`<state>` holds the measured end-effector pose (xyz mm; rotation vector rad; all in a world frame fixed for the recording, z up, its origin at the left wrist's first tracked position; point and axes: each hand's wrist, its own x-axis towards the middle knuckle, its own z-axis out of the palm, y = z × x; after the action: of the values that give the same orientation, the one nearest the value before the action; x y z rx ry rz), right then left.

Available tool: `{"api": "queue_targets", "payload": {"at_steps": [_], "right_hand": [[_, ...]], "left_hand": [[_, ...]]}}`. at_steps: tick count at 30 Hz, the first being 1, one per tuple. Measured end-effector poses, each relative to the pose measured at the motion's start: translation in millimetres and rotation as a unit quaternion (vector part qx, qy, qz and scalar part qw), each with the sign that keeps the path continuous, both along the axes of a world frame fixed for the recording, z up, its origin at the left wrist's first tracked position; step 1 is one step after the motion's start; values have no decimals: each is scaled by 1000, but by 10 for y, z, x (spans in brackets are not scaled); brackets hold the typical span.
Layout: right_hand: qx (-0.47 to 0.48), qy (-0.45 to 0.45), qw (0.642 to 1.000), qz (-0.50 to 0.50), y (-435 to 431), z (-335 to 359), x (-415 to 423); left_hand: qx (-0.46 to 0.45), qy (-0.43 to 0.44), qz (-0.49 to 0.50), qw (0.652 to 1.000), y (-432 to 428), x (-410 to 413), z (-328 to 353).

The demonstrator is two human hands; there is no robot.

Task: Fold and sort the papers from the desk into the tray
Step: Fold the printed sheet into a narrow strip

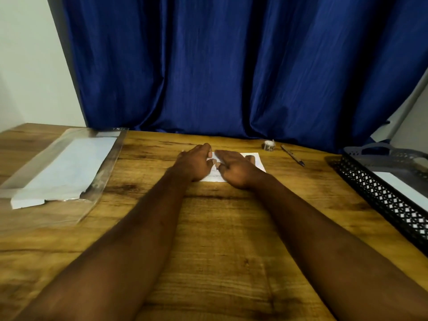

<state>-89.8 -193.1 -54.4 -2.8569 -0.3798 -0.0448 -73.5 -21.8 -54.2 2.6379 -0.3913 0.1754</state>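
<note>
Both hands are down on the paper (257, 163), near the middle of the desk's (220, 228) far edge. Our right hand (234, 169) lies flat, fingers spread, pressing it. Our left hand (195, 164) has bent fingers on its left end; pinching or just pushing, we can't tell. The paper's long axis runs left-right along that edge.

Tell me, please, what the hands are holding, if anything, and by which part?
Nothing is lifted. The right hand lies flat on the paper's middle; the left hand covers its left end, grip unclear.
</note>
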Motion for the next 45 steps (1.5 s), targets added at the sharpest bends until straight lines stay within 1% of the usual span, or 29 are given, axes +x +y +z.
{"api": "queue_targets", "payload": {"at_steps": [3, 5, 7, 9, 12, 16, 19, 22, 24, 26, 28, 31, 35, 37, 39, 41, 43, 45], "right_hand": [[-36, 51, 998, -26, -25, 13, 29], [-44, 66, 994, -79, -155, 21, 45], [-39, 62, 986, -153, -320, 13, 58], [-33, 55, 979, -196, -440, -3, 69], [-34, 35, 981, -189, -477, -37, 98], [-29, 4, 984, -178, -498, -69, 107], [-3, -20, 984, -178, -509, -57, 99], [49, -34, 981, -186, -500, -66, 94], [95, -58, 977, -183, -512, -59, 86], [143, -95, 971, -169, -548, -37, 62], [168, -130, 966, -147, -583, -14, 37], [141, -165, 970, -114, -605, 35, 2], [55, -224, 969, -88, -582, 123, -19], [17, -251, 964, -90, -569, 182, -24], [-18, -264, 961, -81, -552, 237, -51], [-45, -265, 961, -71, -531, 264, -87], [-50, -260, 962, -69, -503, 289, -112], [-59, -242, 966, -64, -479, 313, -129]], "left_hand": [[66, 43, -6, 997, -14, 18, 11], [99, 65, -9, 993, -14, 32, 19], [113, 76, -10, 991, -15, 40, 21], [108, 76, 2, 991, -14, 44, 21], [97, 72, 30, 992, 32, 58, 24], [58, 35, 36, 997, 92, 59, 29], [4, 13, 33, 999, 104, 55, 19], [-83, -26, 23, 996, 115, 56, 14], [-152, -56, 10, 987, 115, 59, 18], [-222, -59, 5, 973, 104, 50, 39], [-293, -55, -4, 955, 102, 37, 66], [-369, -69, -6, 927, 109, 33, 107], [-421, -63, -32, 904, 108, 14, 166], [-414, -62, -38, 907, 120, 10, 191], [-365, -78, -33, 927, 140, 17, 200], [-316, -94, -41, 943, 143, -8, 192], [-273, -106, -51, 955, 129, -39, 186], [-225, -97, -47, 968, 117, -54, 181]]}}
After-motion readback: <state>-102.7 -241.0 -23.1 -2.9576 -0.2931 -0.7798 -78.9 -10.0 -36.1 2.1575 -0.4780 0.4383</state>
